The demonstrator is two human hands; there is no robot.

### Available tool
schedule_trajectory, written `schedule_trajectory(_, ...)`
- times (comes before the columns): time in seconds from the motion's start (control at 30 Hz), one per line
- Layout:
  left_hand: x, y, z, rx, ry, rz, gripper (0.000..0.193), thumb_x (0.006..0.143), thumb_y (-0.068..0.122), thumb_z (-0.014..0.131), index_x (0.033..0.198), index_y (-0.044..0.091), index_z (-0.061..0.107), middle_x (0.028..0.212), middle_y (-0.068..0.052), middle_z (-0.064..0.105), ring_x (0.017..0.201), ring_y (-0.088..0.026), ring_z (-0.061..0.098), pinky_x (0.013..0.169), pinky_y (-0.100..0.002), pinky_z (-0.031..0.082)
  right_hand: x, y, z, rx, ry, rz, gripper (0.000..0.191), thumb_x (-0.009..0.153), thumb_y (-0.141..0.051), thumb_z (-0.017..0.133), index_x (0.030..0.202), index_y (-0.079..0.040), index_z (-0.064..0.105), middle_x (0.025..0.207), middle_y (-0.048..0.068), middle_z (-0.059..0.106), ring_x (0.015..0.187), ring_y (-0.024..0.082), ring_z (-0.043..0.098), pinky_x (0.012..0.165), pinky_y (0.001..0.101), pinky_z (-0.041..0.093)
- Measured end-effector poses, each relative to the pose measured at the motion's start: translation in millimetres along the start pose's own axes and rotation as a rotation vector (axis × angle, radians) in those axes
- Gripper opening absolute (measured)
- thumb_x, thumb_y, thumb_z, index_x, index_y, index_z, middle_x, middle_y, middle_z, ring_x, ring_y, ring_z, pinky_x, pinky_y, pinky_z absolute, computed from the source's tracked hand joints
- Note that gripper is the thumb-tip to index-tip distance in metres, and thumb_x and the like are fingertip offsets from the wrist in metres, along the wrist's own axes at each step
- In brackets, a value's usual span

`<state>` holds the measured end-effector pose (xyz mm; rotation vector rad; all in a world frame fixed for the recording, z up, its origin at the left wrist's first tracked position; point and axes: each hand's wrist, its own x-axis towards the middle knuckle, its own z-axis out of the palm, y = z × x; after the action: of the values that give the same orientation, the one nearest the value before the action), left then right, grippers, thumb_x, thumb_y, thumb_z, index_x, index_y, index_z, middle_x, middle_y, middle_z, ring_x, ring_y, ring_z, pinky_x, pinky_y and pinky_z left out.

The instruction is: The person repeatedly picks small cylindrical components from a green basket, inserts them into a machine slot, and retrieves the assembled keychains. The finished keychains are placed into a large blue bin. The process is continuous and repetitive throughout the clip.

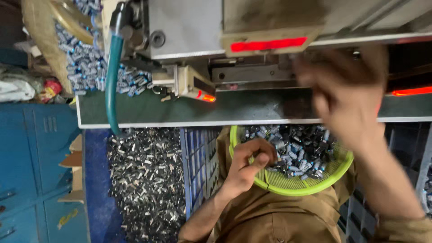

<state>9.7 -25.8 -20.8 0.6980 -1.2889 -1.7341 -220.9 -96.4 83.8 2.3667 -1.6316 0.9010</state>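
Above the green basket, a grey metal machine (193,27) fills the top of the view, with a red glowing strip on its front and a dark green ledge (252,108) running along its base. Left of the basket, a heap of small dark metal scraps (146,180) lies in a blue crate (195,166) whose slatted wall stands just beside the basket. Up and to the left of the basket, a pile of small blue-and-silver cylinders (83,58) sits beside the machine, and a teal hose (112,76) hangs down past them. The green basket (292,184) itself, a round mesh one, rests on the person's lap and holds a mass of small dark and silvery parts (301,150). At the basket's left rim, the left hand (247,166) curls nearly closed, thumb against fingertips, pinching something too small to make out. Above the basket's right side, the right hand (348,96) is raised before the ledge, blurred; whether it grips anything cannot be told.
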Motion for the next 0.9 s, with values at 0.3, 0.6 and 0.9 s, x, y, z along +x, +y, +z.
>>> schedule_trajectory(0.3,10,16,14,0.133,0.171,0.039,0.028,0.087,0.01,0.079,0.103,0.001,0.058,0.108,-0.005,0.06,0.092,-0.01,0.06,0.08,-0.023,0.05,-141,-68,56,0.952,0.074,0.765,0.017,0.085,0.01,0.068,0.099,0.001,0.07,0.107,0.014,0.076,0.091,0.019,0.072,0.077,0.0254,0.057)
schedule_trajectory(0.6,18,27,14,0.535,0.041,0.26,0.022,0.09,0.0,0.076,0.109,0.005,0.065,0.091,-0.008,0.067,0.075,-0.021,0.068,0.07,-0.029,0.054,-157,-54,60,1.316,0.259,0.84,0.023,0.094,0.01,0.062,0.114,0.0,0.056,0.112,0.018,0.075,0.099,0.017,0.073,0.085,0.0253,0.059)
schedule_trajectory(0.9,0,19,-8,1.136,0.123,0.703,0.037,0.074,0.0,0.066,0.11,0.003,0.063,0.089,-0.012,0.065,0.076,-0.029,0.066,0.076,-0.04,0.059,-165,-59,102,1.293,0.076,0.8,0.027,0.092,0.007,0.071,0.112,0.004,0.053,0.105,0.022,0.072,0.098,0.022,0.071,0.084,0.0326,0.057)
